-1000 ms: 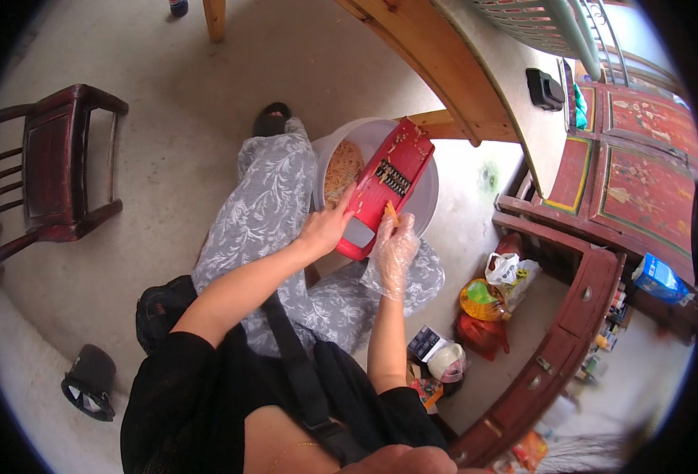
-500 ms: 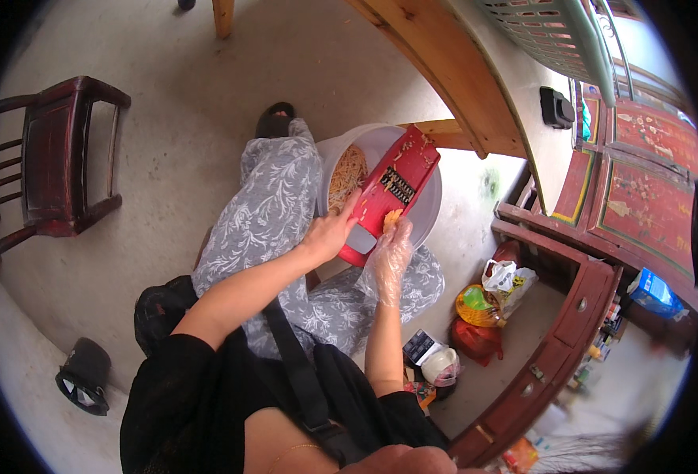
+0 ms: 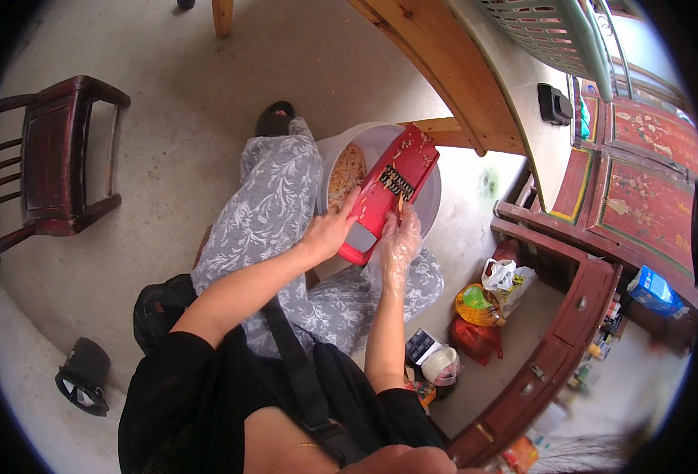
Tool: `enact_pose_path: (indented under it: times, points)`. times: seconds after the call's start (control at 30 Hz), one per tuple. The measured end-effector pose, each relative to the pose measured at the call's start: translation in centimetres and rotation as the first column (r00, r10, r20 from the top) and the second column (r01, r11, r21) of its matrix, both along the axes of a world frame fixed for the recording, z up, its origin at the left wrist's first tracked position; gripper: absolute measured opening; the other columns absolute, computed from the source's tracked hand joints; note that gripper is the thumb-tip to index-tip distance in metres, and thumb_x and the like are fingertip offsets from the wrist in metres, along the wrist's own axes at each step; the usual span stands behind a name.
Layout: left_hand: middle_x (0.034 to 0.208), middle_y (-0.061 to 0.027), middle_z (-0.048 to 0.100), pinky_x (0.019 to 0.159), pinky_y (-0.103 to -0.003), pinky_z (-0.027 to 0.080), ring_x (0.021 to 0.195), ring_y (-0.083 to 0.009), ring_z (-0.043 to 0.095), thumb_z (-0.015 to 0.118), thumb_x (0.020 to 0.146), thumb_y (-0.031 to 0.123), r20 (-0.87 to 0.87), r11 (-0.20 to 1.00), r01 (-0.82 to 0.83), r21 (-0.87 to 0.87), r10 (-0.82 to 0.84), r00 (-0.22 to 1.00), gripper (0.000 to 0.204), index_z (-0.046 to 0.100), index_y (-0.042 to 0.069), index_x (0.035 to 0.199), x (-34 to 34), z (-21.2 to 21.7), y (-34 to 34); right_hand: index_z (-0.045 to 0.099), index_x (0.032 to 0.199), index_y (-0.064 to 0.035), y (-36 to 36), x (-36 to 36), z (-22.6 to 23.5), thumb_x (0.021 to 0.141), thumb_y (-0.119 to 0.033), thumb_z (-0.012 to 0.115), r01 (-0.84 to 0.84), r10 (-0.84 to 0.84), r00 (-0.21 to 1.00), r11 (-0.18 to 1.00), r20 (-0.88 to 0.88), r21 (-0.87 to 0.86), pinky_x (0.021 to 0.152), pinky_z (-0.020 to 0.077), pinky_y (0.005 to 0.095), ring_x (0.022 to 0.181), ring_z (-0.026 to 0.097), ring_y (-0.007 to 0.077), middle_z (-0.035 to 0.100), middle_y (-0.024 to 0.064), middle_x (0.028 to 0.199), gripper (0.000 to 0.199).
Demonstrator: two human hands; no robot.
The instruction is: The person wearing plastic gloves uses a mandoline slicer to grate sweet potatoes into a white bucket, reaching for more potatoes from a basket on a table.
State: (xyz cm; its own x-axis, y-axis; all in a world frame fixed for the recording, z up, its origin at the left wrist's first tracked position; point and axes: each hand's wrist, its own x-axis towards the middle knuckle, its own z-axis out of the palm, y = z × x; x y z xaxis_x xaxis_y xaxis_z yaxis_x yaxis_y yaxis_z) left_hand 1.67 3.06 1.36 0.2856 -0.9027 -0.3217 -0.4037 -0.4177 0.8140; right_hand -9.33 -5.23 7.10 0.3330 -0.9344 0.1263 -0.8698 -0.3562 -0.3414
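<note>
A red grater [image 3: 417, 152] with a dark toothed blade lies slanted across the mouth of a white bucket [image 3: 435, 197]. My left hand [image 3: 329, 235] grips the grater's left edge. On my right hand [image 3: 400, 243] is a clear plastic glove. Its fingers pinch a small orange vegetable piece [image 3: 400, 206], mostly hidden by them, just below the blade. Orange shreds [image 3: 348, 172] fill part of the bucket, and loose bits cling to the grater's upper end. The bucket stands between my legs, in grey patterned trousers [image 3: 266, 201].
A wooden table [image 3: 475, 71] juts over the bucket's far right side. To the right, bags and a yellow basket [image 3: 475, 306] sit beside a dark red drawer cabinet [image 3: 550, 347]. A dark wooden chair [image 3: 56, 158] is at left, and a black bin [image 3: 85, 375] at lower left.
My right hand has slid a little up the grater toward the blade with the orange piece, of which less shows now. My left hand keeps its hold on the grater.
</note>
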Motion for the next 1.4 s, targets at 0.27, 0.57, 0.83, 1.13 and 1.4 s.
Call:
enact_pose_path:
  times: [0.27,0.57,0.83,1.13,1.4]
  points:
    - [0.07,-0.025,0.058,0.055,-0.049,0.049,0.062,-0.0432,0.059,0.044,0.092,0.029,0.026,0.995,-0.042,-0.096,0.045,0.999,0.062,0.01,0.02,0.143,-0.3,-0.3,0.3,0.051,0.089,-0.0032,-2.0,0.4,1.4,0.086,-0.022,0.054,-0.041,0.078,0.975,0.984,-0.209,0.175,0.063,0.0446,0.0484,0.074,0.059,0.0413,0.061,0.0219,0.077,0.019]
    - [0.068,-0.0242,0.058,0.053,-0.048,0.049,0.062,-0.0417,0.06,0.045,0.092,0.029,-0.005,0.998,-0.009,-0.064,0.009,1.0,0.062,0.01,0.019,0.143,-0.2,-0.3,0.1,0.049,0.095,-0.0036,-3.5,1.2,-0.1,0.089,-0.028,0.05,-0.029,0.043,0.994,0.99,-0.099,0.137,0.062,0.0437,0.0506,0.071,0.06,0.0427,0.06,0.0247,0.071,0.025]
    - [0.086,-0.0239,0.061,0.057,-0.052,0.048,0.067,-0.0432,0.059,0.046,0.09,0.027,-0.023,0.998,-0.021,-0.061,0.02,1.0,0.061,0.014,0.021,0.142,-0.5,-0.6,0.1,0.049,0.09,-0.0049,-2.8,2.4,0.7,0.088,-0.03,0.05,0.044,-0.021,0.986,0.989,-0.164,0.139,0.06,0.0435,0.0515,0.072,0.059,0.0437,0.059,0.0254,0.069,0.025]
    - [0.071,-0.0239,0.059,0.055,-0.049,0.049,0.061,-0.0419,0.059,0.044,0.092,0.029,0.013,0.996,-0.012,-0.093,0.013,1.0,0.063,0.009,0.018,0.143,-0.6,-0.6,0.1,0.049,0.086,-0.0066,-4.2,3.2,-2.0,0.088,-0.018,0.047,-0.03,0.027,0.983,0.999,-0.182,-0.017,0.055,0.0452,0.0495,0.066,0.059,0.0421,0.059,0.0213,0.067,0.012]
    - [0.074,-0.0231,0.061,0.055,-0.049,0.05,0.061,-0.0417,0.06,0.045,0.091,0.028,0.029,0.999,0.005,-0.048,-0.003,1.0,0.063,0.011,0.018,0.143,-0.2,0.1,-0.2,0.051,0.078,-0.0058,-4.1,1.6,-3.2,0.087,-0.021,0.052,-0.122,0.111,0.99,0.985,-0.092,-0.122,0.054,0.0437,0.0478,0.064,0.059,0.0392,0.059,0.0197,0.064,0.018]
